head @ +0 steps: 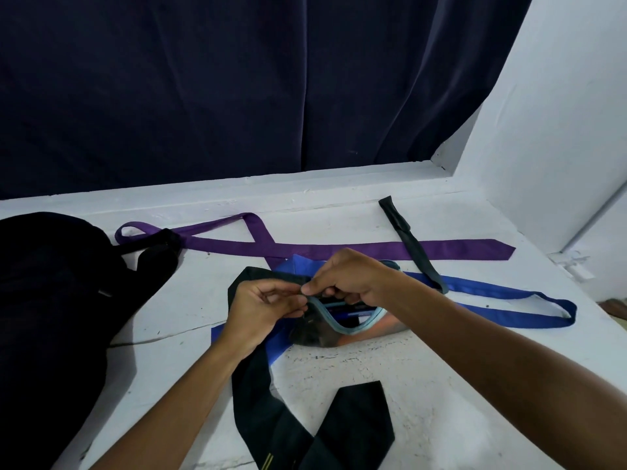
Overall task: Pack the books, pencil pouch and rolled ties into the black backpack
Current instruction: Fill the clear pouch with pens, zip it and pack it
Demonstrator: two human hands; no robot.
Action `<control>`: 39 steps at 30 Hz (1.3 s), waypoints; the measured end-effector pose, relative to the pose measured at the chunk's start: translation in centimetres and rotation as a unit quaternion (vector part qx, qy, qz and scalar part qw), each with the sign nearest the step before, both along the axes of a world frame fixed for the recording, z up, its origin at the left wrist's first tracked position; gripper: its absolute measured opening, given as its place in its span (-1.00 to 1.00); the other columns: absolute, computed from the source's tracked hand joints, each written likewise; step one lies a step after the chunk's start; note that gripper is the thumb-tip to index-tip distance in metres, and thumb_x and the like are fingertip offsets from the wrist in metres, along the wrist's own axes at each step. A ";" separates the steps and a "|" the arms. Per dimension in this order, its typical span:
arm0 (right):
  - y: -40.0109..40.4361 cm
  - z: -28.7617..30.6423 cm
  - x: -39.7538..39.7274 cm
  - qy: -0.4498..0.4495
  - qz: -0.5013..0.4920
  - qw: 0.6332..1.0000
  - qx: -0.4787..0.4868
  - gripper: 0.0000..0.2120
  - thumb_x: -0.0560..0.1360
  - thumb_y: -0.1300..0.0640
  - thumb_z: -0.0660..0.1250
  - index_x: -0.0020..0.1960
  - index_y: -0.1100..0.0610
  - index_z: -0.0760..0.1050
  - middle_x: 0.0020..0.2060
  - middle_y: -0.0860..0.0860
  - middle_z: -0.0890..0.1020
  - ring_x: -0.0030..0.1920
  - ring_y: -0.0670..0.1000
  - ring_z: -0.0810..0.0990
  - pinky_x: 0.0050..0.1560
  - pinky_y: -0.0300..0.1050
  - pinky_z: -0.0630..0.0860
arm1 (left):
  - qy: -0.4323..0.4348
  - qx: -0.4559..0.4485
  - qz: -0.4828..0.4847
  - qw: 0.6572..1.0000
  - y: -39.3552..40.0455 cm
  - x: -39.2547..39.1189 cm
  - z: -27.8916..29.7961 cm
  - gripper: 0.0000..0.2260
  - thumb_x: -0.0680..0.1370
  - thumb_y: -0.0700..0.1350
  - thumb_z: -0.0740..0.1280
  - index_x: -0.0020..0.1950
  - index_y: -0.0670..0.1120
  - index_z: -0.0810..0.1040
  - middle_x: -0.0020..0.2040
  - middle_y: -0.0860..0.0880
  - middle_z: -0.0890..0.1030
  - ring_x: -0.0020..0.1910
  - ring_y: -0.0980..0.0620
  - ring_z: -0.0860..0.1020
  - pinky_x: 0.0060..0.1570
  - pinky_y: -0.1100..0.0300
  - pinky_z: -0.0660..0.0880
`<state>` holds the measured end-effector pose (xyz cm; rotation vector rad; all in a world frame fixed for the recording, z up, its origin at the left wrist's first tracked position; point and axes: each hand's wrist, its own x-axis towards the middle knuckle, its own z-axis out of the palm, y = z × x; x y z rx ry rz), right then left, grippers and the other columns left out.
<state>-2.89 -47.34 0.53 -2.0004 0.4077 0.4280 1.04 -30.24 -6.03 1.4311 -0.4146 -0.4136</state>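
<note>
Both bare forearms reach forward and converge, the left hand (263, 308) half-curled with thumb up and fingertips pinched, the right hand (351, 278) palm down, its thumb and forefinger pinched close against the left's fingertips, other fingers curled under

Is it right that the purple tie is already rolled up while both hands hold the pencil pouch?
Not quite. In the head view the purple tie lies unrolled, stretched flat across the white surface. The rest is right: the left hand and right hand both hold the pencil pouch.
</note>
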 end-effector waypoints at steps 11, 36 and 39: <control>-0.1 0.9 0.2 0.015 0.061 0.996 -0.060 -0.79 0.51 0.18 0.39 -0.29 0.18 0.52 -0.54 -0.07 0.42 -0.48 -0.08 0.28 -0.42 -0.23 0.21 | -0.093 0.033 0.005 0.995 -0.3 0.0 -0.5 -0.81 0.43 -0.43 0.40 -0.13 -0.16 0.65 -0.28 -0.08 0.69 -0.33 0.01 0.67 -0.27 0.26 0.61; -2.9 0.3 -0.4 -0.026 0.068 0.994 -0.077 -0.72 0.54 0.02 0.36 -0.20 0.22 0.61 -0.52 -0.07 0.46 -0.53 -0.14 0.34 -0.42 -0.29 0.29 | -0.105 0.027 0.031 0.994 0.6 0.8 -0.9 -0.82 0.47 -0.42 0.37 -0.10 -0.15 0.62 -0.32 -0.01 0.68 -0.35 0.09 0.64 -0.23 0.33 0.57; -3.7 1.0 0.1 -0.128 0.088 0.988 -0.018 -0.61 0.59 -0.06 0.22 -0.16 0.19 0.65 -0.30 -0.05 0.65 -0.29 -0.15 0.55 -0.10 -0.26 0.44 | -0.101 0.041 0.016 0.994 0.8 1.0 -1.0 -0.85 0.50 -0.41 0.35 -0.07 -0.18 0.61 -0.25 -0.05 0.68 -0.31 0.09 0.64 -0.20 0.32 0.57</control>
